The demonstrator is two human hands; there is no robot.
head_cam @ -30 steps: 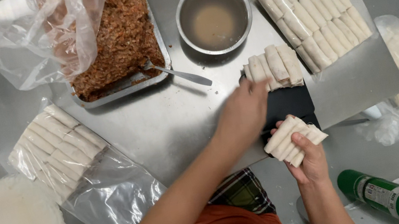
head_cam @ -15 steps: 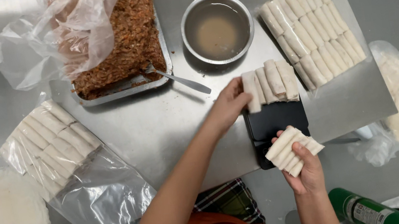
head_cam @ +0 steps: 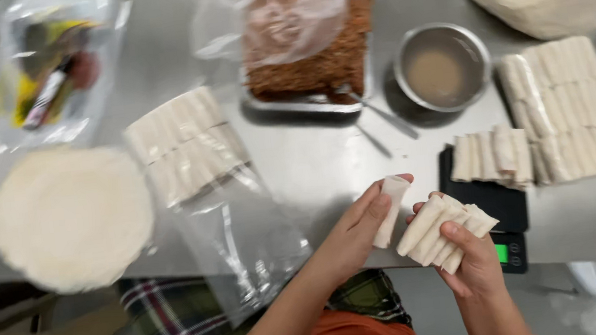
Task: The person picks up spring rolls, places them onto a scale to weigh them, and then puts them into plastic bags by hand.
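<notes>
Single roll: one white roll (head_cam: 389,209) is above the front edge of the desk (head_cam: 327,164), just left of the bundle.
Left hand: the left hand (head_cam: 354,232) is closed on the single roll, thumb on its side.
Bundle: a bundle of rolls (head_cam: 440,230) lies side by side, tilted.
Right hand: the right hand (head_cam: 473,263) is closed around the bundle from below.
Scale: a black scale (head_cam: 493,201) sits just behind the right hand, with a row of rolls (head_cam: 491,157) on top.
Far side: a metal bowl (head_cam: 442,69) of cloudy liquid stands beside a tray of brown filling (head_cam: 316,64).
Left: a round stack of wrappers (head_cam: 68,216) and bagged rolls (head_cam: 187,146).
</notes>
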